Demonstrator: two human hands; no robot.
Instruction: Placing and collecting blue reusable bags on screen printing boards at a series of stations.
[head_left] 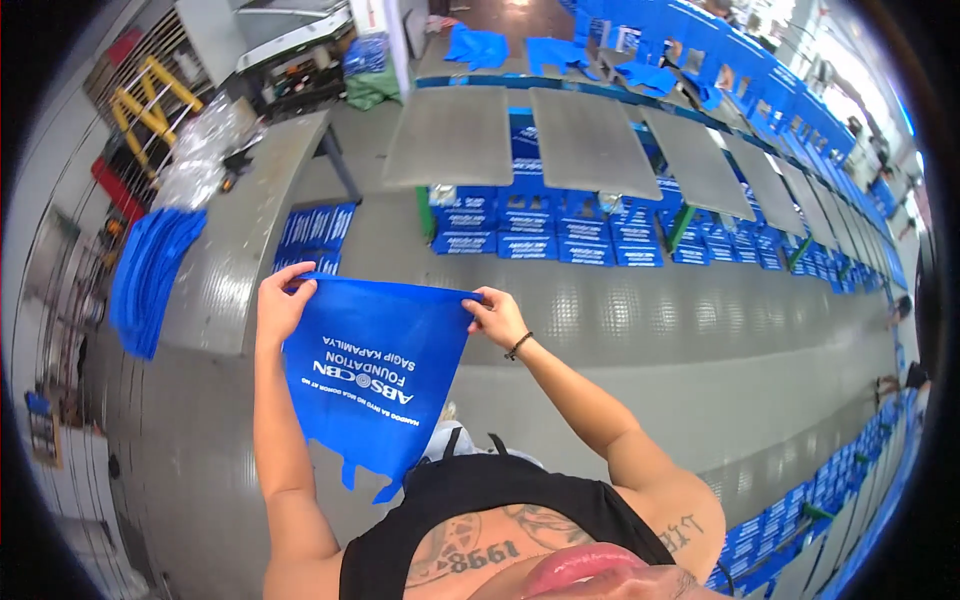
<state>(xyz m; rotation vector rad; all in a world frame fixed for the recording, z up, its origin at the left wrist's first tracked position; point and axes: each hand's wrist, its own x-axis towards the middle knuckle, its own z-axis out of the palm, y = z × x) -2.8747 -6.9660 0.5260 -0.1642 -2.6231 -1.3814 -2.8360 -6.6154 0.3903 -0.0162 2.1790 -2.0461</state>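
Note:
A blue fabric bag [350,335] with white print hangs spread out in front of me, its print upside down and its cut-out handles at the lower end. My left hand [284,303] pinches its upper left corner between thumb and fingers. At the upper right corner, my right hand [498,318] has the same kind of pinch; a dark bracelet circles that wrist. The bag's top edge is stretched nearly straight between the two hands. Just beyond it, a stack of printed blue bags [316,235] is partly hidden behind my left hand and the bag.
At the left runs a long grey table [245,225] with a pile of blue fabric [160,270] on its end. Ahead stand grey tabletops [450,135] in a row, with blue bag stacks [525,225] beneath. More blue bags [800,510] line the lower right. Yellow metal frames [150,110] stand far left.

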